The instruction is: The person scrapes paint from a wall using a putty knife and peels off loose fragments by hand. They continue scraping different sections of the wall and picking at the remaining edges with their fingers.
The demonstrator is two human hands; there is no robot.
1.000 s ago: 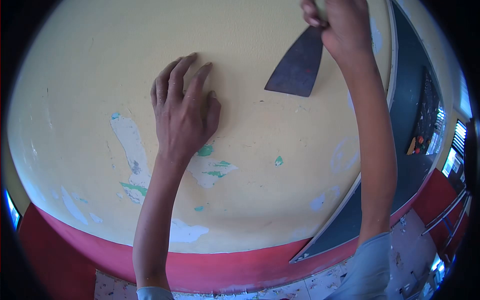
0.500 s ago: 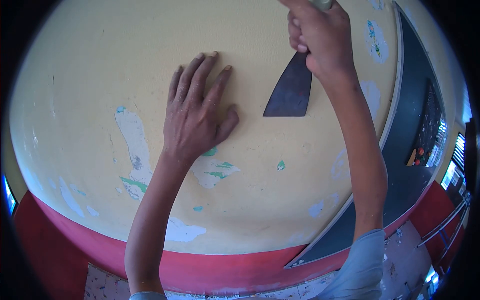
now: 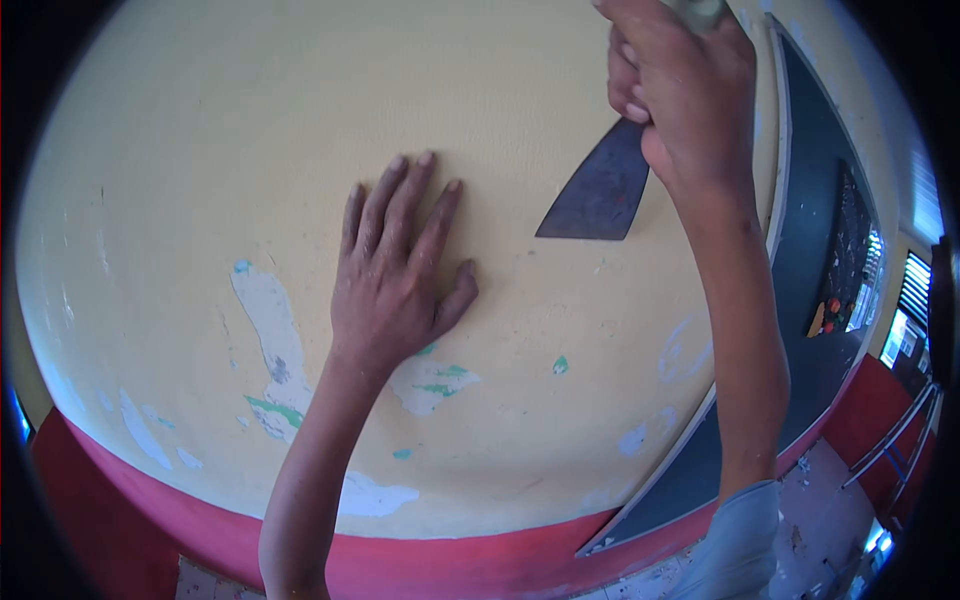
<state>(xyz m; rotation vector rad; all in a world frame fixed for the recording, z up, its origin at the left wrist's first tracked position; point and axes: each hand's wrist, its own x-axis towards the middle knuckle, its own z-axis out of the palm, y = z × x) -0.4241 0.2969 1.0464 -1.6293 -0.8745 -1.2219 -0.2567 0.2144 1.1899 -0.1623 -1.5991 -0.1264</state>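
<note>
My left hand lies flat against the yellow wall, its fingers spread and pointing up. Held in my right hand is a putty knife with a wide dark blade and a pale handle, partly cut off at the top of the view. The blade points down, its straight lower edge at the wall; whether it touches cannot be made out. Below my left hand a peeled patch shows white and green. Another long peeled patch is to the left.
A dark green board with a pale frame hangs at the right. Red paint covers the lower wall. Light debris lies on the tiled floor. Metal bars and a louvred window are at the far right.
In the view, the wall patches and my left hand sit lower than before. My right hand with the putty knife has shifted right, and the blade is tilted more.
</note>
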